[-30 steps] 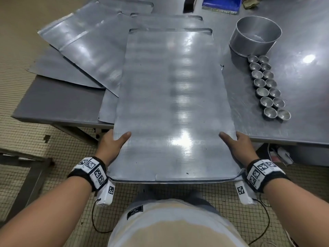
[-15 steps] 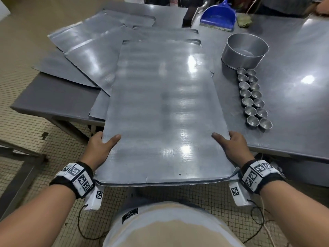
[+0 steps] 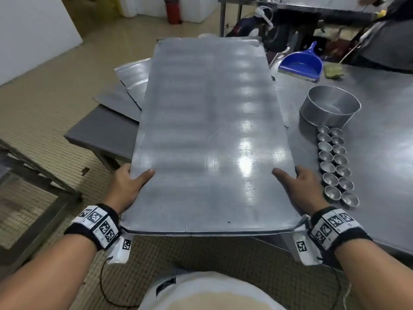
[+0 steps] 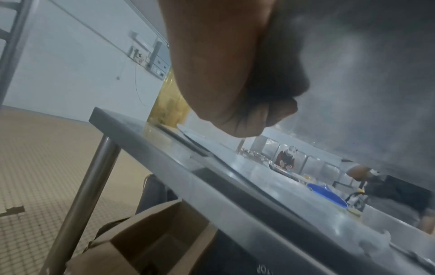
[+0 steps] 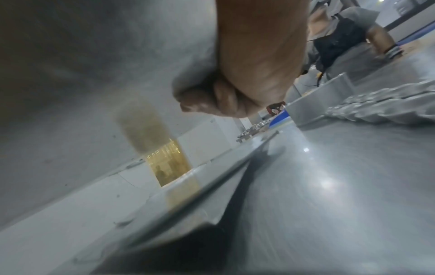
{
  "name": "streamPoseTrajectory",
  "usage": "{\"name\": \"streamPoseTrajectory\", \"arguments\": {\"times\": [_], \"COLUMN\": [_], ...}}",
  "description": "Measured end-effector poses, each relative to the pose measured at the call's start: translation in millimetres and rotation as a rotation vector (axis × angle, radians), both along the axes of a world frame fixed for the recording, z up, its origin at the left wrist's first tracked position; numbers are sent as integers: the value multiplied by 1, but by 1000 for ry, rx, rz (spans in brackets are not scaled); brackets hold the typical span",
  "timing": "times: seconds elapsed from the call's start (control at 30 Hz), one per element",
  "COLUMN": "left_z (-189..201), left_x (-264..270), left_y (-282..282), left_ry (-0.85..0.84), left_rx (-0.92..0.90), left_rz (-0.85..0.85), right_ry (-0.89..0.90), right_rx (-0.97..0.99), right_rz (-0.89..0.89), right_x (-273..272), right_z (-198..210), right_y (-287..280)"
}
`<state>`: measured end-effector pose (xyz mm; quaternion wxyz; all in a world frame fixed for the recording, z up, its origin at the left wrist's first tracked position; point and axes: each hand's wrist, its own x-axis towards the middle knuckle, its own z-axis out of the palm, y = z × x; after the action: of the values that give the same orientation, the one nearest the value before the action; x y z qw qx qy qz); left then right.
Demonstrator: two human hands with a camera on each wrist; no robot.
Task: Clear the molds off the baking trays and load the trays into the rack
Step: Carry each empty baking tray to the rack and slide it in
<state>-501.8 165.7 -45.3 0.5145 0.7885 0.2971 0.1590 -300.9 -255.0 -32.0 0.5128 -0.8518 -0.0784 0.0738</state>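
Note:
A large flat metal baking tray (image 3: pixel 207 135) is held up above the steel table (image 3: pixel 380 153), its far end raised. My left hand (image 3: pixel 127 186) grips its near left edge, thumb on top and fingers curled beneath. My right hand (image 3: pixel 301 186) grips the near right edge the same way. The left wrist view shows my left hand (image 4: pixel 237 104) under the tray's underside (image 4: pixel 364 74); the right wrist view shows my right hand (image 5: pixel 247 89) under the tray (image 5: pixel 94 74). Small metal molds (image 3: pixel 335 166) stand in two rows on the table to the right. More trays (image 3: pixel 131 79) lie on the table behind.
A round metal pan (image 3: pixel 328 106) stands beyond the molds, a blue dustpan (image 3: pixel 301 63) farther back. Another person (image 3: pixel 388 30) works at the far right. A metal frame (image 3: pixel 33 180) stands on the tiled floor at left. A cardboard box (image 4: pixel 146 238) sits under the table.
The tray has come up off the table and toward me, its far end now raised. Both hands keep their hold on its near corners. The view has tipped up to show the room.

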Motion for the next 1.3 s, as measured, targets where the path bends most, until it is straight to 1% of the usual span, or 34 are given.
{"name": "streamPoseTrajectory", "arguments": {"times": [0.13, 0.23, 0.4, 0.53, 0.7, 0.77, 0.87, 1.03, 1.17, 1.3], "left_z": [37, 54, 84, 113, 136, 147, 160, 172, 170, 174], "left_x": [7, 8, 2, -9, -37, -50, -70, -109, -148, -188], "left_y": [20, 53, 108, 137, 159, 155, 141, 98, 58, 13], "left_ry": [-29, -86, -159, -218, -297, -323, -301, -259, -261, -224], "left_rx": [97, 139, 157, 164, 203, 234, 289, 316, 349, 377], "left_rz": [78, 128, 211, 281, 422, 480, 594, 775, 915, 1051], "right_ry": [-61, -142, -156, -210, -221, -241, -252, -331, -310, -232], "right_rx": [17, 44, 123, 202, 267, 304, 356, 332, 328, 375], "right_rz": [34, 57, 113, 191, 302, 360, 470, 632, 771, 903], "right_x": [29, 42, 77, 83, 97, 99, 106, 111, 97, 76], "right_z": [27, 57, 76, 103, 120, 129, 141, 158, 171, 164], "right_y": [39, 78, 143, 199, 250, 267, 287, 318, 337, 363]}}
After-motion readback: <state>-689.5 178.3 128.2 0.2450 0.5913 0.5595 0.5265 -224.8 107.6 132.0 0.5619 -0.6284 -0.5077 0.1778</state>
